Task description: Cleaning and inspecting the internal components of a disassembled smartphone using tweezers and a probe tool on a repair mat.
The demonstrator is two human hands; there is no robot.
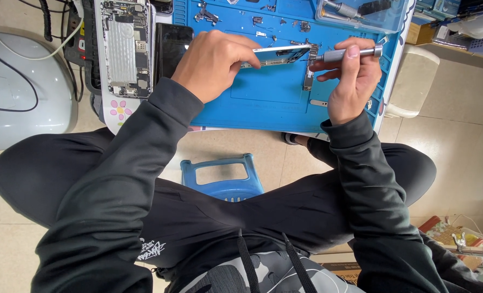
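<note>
Left hand (211, 62) is clamped on a phone frame (276, 54), fingers curled over its near edge, holding it tilted on edge above the blue repair mat (263, 108), likely so the side faces the tool. Right hand (350, 76) has fingers closed round a silver precision screwdriver (347, 53), held level with the tip at the frame's right end, thumb on top for steadying. Small loose parts (257, 20) lie scattered on the mat's far side, apart from the work. An opened phone body (126, 49) rests left of the mat, a blue stool (222, 176) below between the knees.
</note>
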